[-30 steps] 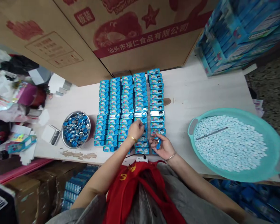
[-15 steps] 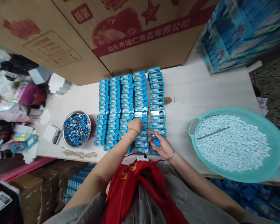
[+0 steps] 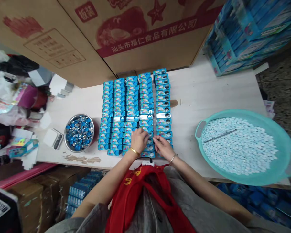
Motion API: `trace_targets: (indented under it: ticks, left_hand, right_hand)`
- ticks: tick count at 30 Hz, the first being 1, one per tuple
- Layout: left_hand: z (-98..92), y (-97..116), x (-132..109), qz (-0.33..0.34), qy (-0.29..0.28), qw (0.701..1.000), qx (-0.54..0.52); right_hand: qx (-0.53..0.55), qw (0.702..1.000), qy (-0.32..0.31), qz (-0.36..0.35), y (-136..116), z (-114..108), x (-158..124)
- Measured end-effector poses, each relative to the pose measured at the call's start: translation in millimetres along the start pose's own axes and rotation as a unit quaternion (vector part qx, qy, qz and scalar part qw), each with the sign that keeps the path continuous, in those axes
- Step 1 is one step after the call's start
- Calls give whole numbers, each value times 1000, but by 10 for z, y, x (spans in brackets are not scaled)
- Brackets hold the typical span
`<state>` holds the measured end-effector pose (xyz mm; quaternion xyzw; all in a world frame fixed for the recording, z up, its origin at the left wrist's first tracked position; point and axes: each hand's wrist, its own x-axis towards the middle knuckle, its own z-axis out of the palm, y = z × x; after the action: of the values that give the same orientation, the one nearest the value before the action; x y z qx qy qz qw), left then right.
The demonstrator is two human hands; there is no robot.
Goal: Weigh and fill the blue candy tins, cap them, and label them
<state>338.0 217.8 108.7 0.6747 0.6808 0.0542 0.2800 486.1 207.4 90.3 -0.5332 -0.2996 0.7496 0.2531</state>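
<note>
Glossy blue rectangular tins (image 3: 116,108) stood in five columns mid-frame. Round blue discs (image 3: 134,124) seemed seated throughout the three left columns; the fourth looked partly done, the rightmost uncovered. Your left hand (image 3: 139,140) and right hand (image 3: 163,147) nearly met at the fourth column's lower part, fingers curled; whether either grip clamped anything, I couldn't tell. Frame left, a shiny steel bowl (image 3: 65,136) held loose blue-and-silver discs (image 3: 79,132); frame right, a teal plastic basin (image 3: 283,155) held white pellets (image 3: 240,152).

I have a pale tabletop (image 3: 196,87) across the middle of the frame. Brown cartons (image 3: 160,56) stand along the top; speckled floor (image 3: 287,94) shows at far right.
</note>
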Motion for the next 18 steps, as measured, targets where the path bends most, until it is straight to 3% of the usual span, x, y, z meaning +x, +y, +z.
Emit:
trace_targets:
  ticks: [3, 5, 7, 9, 11, 14, 18]
  left_hand:
    - [15, -48, -3, 43, -23, 994, 103]
    - [53, -80, -48, 70, -39, 990, 114]
    - [92, -110, -89, 66, -28, 992, 103]
    - [123, -128, -85, 24, 17, 996, 85]
    - [146, -132, -20, -32, 59, 994, 81]
    - [175, -130, 156, -96, 42, 989, 101]
    - [209, -152, 362, -150, -18, 981, 121]
  right_hand:
    - [-165, 982, 13, -85, 39, -75, -12]
    - [-356, 925, 0, -130, 28, -99, -29]
    - [-507, 853, -22, -125, -2, -90, -33]
    - [-595, 796, -41, -101, -33, -58, -14]
    - [-644, 758, -53, -86, -54, -18, 26]
    - [-670, 736, -71, -60, -64, 33, 104]
    - [-654, 750, -95, -22, -75, 83, 207]
